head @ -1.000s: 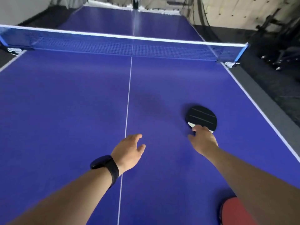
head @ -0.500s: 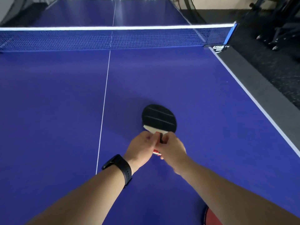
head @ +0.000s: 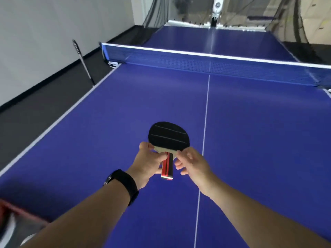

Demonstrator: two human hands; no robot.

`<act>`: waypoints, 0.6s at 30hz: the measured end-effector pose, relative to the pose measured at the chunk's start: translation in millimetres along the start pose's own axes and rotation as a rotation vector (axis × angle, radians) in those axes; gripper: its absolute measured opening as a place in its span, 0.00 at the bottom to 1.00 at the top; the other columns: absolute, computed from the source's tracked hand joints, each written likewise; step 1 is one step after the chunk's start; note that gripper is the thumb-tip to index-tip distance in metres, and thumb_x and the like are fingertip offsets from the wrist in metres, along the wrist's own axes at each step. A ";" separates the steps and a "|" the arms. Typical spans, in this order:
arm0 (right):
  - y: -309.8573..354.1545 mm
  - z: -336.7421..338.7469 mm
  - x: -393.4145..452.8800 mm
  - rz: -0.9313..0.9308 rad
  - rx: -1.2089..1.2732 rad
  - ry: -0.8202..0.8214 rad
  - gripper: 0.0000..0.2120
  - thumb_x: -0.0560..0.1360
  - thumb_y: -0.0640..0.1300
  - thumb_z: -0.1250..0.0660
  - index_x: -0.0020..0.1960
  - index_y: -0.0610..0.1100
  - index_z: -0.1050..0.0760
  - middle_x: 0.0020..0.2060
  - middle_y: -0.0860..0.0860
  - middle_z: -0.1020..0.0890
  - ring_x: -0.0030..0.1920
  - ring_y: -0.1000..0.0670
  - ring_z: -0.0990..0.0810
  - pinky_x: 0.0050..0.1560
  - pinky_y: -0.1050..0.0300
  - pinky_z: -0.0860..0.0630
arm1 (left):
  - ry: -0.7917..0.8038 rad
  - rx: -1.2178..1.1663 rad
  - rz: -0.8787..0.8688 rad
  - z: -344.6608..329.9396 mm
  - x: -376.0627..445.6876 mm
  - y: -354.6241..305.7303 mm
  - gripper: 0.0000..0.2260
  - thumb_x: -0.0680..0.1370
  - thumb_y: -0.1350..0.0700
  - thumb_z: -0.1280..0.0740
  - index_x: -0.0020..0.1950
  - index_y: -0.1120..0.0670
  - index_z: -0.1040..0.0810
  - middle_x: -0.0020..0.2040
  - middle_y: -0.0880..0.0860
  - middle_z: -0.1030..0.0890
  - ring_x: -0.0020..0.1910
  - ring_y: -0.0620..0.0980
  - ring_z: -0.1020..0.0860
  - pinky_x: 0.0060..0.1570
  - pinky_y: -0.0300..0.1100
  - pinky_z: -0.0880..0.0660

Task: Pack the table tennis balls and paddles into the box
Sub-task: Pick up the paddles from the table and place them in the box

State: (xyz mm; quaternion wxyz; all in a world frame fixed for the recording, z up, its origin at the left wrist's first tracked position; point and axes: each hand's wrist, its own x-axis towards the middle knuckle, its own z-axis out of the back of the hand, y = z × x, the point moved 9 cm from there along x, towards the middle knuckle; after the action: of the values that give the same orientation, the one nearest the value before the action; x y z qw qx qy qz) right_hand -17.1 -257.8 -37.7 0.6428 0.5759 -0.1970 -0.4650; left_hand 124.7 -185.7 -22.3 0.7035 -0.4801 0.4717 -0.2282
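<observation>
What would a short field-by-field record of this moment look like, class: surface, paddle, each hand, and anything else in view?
surface: blue table with a net across it
paddle: black-faced paddle, red and black handle pointing toward the person
left hand: left hand gripping the paddle handle
right hand: right hand beside the handle, fingers loose, apparently not gripping
wrist: black band on the left wrist
lower left corner: blurred red-edged object, cannot tell what
balls: none visible

Both forearms stretched forward, converging. Left hand (head: 149, 161) curled, fingers closed around the paddle (head: 168, 140) handle, dark band on the wrist. Right hand (head: 192, 162) just beside, fingers loosely bent, fingertips near the handle, contact unclear.
</observation>
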 end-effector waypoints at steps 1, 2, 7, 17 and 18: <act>9.6 -18.3 1.3 -0.021 -0.015 -0.065 0.15 0.77 0.57 0.36 0.49 0.44 0.28 0.40 0.50 0.19 0.39 0.52 0.19 0.44 0.49 0.20 | -0.031 0.003 0.013 36.1 -9.0 4.1 0.19 0.73 0.63 0.28 0.56 0.50 0.34 0.52 0.58 0.19 0.47 0.54 0.16 0.44 0.50 0.18; 19.2 -38.5 2.7 -0.037 -0.043 -0.120 0.14 0.77 0.57 0.36 0.49 0.45 0.28 0.40 0.50 0.21 0.37 0.51 0.20 0.43 0.48 0.20 | -0.061 0.002 0.032 73.0 -19.0 10.3 0.19 0.72 0.62 0.28 0.55 0.50 0.34 0.51 0.58 0.19 0.48 0.55 0.16 0.48 0.53 0.18; 63.9 -185.1 3.9 -0.036 0.097 0.078 0.15 0.79 0.49 0.35 0.63 0.48 0.31 0.53 0.49 0.22 0.49 0.48 0.18 0.43 0.54 0.17 | -0.169 -0.052 0.085 233.2 -84.4 54.4 0.20 0.70 0.64 0.28 0.57 0.52 0.31 0.44 0.57 0.20 0.38 0.54 0.20 0.39 0.48 0.21; 102.8 -468.3 -43.9 0.125 -0.153 0.444 0.18 0.76 0.43 0.35 0.64 0.52 0.26 0.55 0.50 0.18 0.52 0.48 0.18 0.45 0.49 0.17 | -0.515 -0.287 0.079 415.4 -205.2 182.2 0.15 0.74 0.65 0.33 0.54 0.51 0.34 0.40 0.60 0.21 0.32 0.52 0.22 0.39 0.54 0.19; 102.4 -489.4 -47.3 0.149 -0.204 0.447 0.18 0.75 0.43 0.35 0.64 0.53 0.26 0.54 0.52 0.18 0.53 0.49 0.18 0.51 0.46 0.18 | -0.553 -0.266 0.100 429.5 -211.4 193.0 0.15 0.74 0.62 0.33 0.53 0.48 0.33 0.42 0.61 0.19 0.34 0.53 0.20 0.42 0.58 0.19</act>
State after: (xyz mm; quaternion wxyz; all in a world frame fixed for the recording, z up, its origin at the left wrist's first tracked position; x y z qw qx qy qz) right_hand 383.9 44.1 -56.5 0.7576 0.5806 -0.0438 -0.2949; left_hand 383.1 259.6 -59.8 0.7467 -0.5879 0.3110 0.0098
